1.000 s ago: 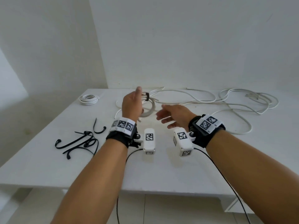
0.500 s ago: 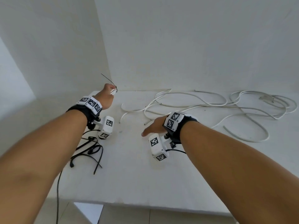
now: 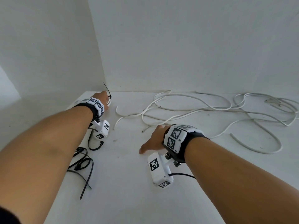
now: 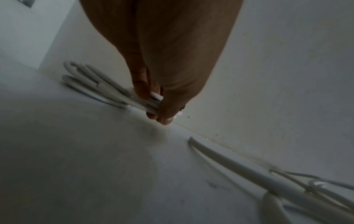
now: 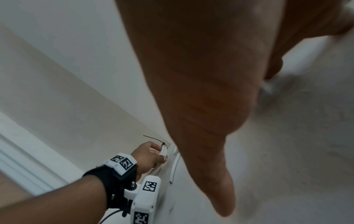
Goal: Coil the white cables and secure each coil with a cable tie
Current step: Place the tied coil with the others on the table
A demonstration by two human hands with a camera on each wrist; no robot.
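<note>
My left hand is at the table's far left corner and grips a coiled white cable, bound by a black cable tie whose tail sticks up. In the left wrist view its fingers pinch the coil low over the table. The right hand hovers open and flat near the table's middle and holds nothing. Just beyond it the loose white cables sprawl across the back and right, with cut ends by its thumb.
Several loose black cable ties lie near the table's left front, partly under my left forearm. White walls close the back and left sides. The white table ends at a front edge near me.
My left hand has carried the tied coil from the table's middle to the far left corner. The right hand has let go, dropped toward the table and flattened.
</note>
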